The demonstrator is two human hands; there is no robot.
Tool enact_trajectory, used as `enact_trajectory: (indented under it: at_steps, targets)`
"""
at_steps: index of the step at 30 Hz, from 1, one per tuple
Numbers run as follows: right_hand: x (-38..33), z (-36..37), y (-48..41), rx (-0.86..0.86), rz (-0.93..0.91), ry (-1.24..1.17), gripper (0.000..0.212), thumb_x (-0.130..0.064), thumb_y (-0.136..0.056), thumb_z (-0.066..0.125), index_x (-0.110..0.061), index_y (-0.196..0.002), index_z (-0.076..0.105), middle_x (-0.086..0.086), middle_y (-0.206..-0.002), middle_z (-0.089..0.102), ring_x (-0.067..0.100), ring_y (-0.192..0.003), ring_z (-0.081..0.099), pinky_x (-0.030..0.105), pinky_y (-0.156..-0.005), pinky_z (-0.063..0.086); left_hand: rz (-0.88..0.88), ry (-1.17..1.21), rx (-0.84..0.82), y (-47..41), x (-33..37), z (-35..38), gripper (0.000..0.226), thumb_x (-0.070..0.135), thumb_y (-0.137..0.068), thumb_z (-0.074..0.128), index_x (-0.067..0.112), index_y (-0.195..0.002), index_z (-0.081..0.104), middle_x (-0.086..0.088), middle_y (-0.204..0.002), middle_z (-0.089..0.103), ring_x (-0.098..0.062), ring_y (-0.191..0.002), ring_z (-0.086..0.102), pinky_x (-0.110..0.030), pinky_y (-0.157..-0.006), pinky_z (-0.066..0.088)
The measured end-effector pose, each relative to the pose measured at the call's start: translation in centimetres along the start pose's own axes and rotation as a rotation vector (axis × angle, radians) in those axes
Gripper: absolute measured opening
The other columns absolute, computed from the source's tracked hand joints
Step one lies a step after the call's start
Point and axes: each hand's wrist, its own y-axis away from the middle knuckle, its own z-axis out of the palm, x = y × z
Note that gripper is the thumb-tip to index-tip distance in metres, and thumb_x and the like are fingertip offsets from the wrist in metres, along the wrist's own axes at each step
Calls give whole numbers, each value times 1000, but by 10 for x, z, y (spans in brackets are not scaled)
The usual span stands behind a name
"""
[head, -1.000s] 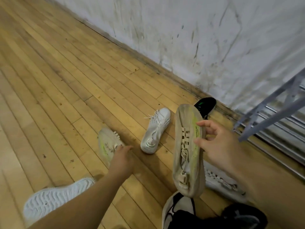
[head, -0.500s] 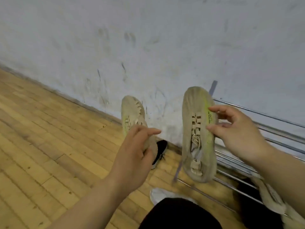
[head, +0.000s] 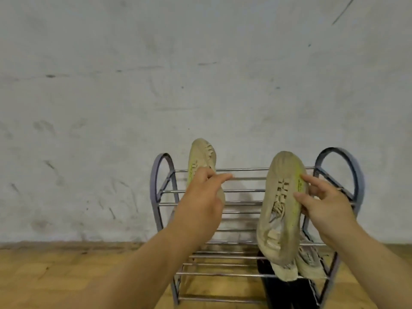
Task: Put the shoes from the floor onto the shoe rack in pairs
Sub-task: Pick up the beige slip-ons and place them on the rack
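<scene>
Gripping beige shoe point(head: 201, 153) in left hand point(head: 205, 195), matching shoe point(head: 281, 210) in right hand point(head: 323, 206)

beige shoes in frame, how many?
3: first shoe gripped by the left hand; second shoe held by the right hand; third shoe lying on the shoe rack, low right, partly hidden behind the second. Others may be hidden.

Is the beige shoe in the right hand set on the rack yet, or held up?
Held up: the right hand pinches the beige shoe, toe upward, before the rack.
</scene>
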Motion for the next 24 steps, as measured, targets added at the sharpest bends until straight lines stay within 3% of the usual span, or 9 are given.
enact_trajectory:
  at_steps: [6,9,11,13,17,19,22,24]
  targets:
    - [28,-6,-51,48,79,-112,52,2,-96,66,-23,-141,59,3,-123,72,22,-108,71,50,-94,60,-178,157,-20,-37,-8,73,48,-6,-92,54,26,-127,62,15,-120,46,16,-106,47,3,-86,34]
    - [45,-5,-64,59,112,-110,54,1,-95,67,-20,-144,57,4,-122,73,23,-107,72,51,-96,58,-212,206,-41,-42,-13,85,52,1,-92,60,46,-118,56,31,-116,50,22,-107,47,5,-82,35]
    - [49,-4,-67,55,138,-126,55,1,-96,66,-19,-146,55,6,-123,72,23,-107,72,50,-96,58,-268,260,-55,-44,-18,86,55,9,-91,65,59,-110,50,30,-116,54,13,-106,53,1,-80,40]
    - [48,-3,-67,45,152,-150,58,2,-96,64,-18,-149,53,6,-122,72,24,-106,72,48,-96,58,-295,255,-76,-44,-20,89,52,19,-90,70,61,-113,49,26,-121,53,3,-109,56,-10,-90,46]
    - [42,-5,-66,25,173,-143,71,1,-91,66,-18,-156,41,11,-134,61,29,-117,66,43,-96,55,-259,70,-51,-39,-24,99,55,34,-87,77,47,-135,53,31,-123,43,-11,-128,44,-39,-112,42]
    - [41,-6,-59,-8,123,-29,69,-1,-88,68,-27,-150,50,-1,-130,64,18,-113,67,42,-94,57,-290,38,-16,-37,-29,102,58,44,-85,78,41,-137,54,19,-140,43,-14,-134,35,-44,-115,38]
    - [40,-9,-46,-43,37,110,62,-3,-92,67,-36,-143,56,-26,-112,63,-12,-93,64,16,-75,51,-424,38,-44,-33,-37,102,69,67,-80,69,43,-142,51,11,-153,31,-18,-140,27,-50,-117,37]
    - [41,-10,-43,-28,15,171,63,-5,-93,68,-34,-146,53,-24,-114,64,-15,-89,63,12,-74,48,-459,31,-99,-29,-38,100,74,75,-80,60,45,-146,46,10,-157,26,-21,-144,24,-53,-119,34]
